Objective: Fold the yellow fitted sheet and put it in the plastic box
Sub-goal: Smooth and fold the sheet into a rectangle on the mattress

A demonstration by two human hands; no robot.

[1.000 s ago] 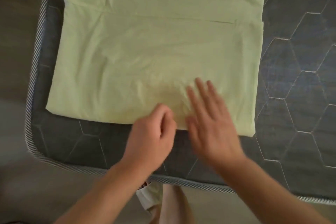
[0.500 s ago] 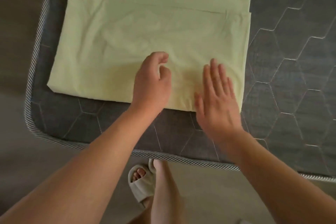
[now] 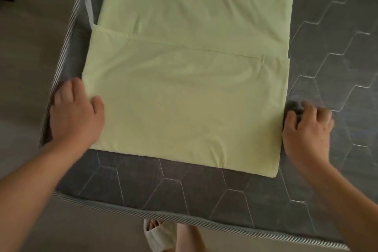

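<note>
On the grey quilted mattress (image 3: 204, 190), the folded pale-yellow fitted sheet (image 3: 184, 98) is being flanked edgewise by the left hand (image 3: 75, 116) and the curled right hand (image 3: 306, 129); grips indiscernible.

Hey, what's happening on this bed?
A person is folding a yellow sheet, which lies flat on a grey mattress. The left hand is at its left edge, thumb on the cloth. The right hand, fingers curled, is at its right edge. Whether either one grips it is unclear.
</note>
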